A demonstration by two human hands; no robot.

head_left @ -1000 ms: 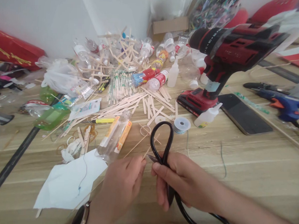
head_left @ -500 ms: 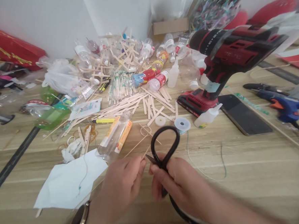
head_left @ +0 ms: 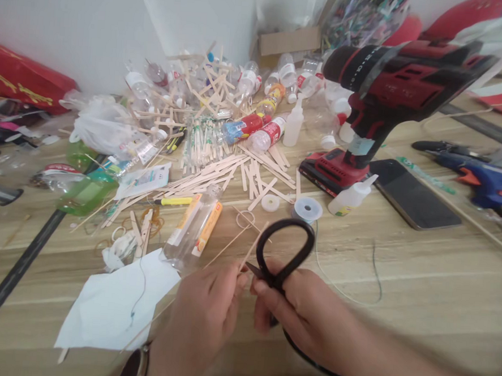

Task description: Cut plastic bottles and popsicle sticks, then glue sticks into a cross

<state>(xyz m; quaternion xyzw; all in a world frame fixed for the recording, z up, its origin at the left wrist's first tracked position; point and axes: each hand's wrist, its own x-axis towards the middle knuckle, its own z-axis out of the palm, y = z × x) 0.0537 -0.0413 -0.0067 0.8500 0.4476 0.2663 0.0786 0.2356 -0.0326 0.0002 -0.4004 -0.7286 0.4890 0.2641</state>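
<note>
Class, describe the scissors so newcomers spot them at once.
On the wooden table, find the red drill. Below and left, the right hand holds the scissors; unlike the thin pale stick beside them, they have a big black handle loop.

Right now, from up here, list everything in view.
Loop-handled scissors: one, black, in right hand
Thin wooden stick: one, tan, in left hand
Flat wooden craft sticks: many, tan, centre pile
Orange-labelled plastic bottle: one, clear, beyond left hand
Heaped plastic bottles: several, mostly clear, back
Cordless drill: one, red and black, right
Flat smartphone: one, dark, right of drill
Plastic glue gun: one, blue, far right
Round translucent spool: one, pale blue, near drill
Plastic squeeze bottles: at least two, white, near drill
Paper sheet: one, white, left
Cardboard box: one, brown, back
Smaller clutter: uncountable, mixed colours, mostly left
Wooden tabletop: one, tan, beneath
Left hand: one, bare, lower centre
Right hand: one, bare, lower centre
</note>
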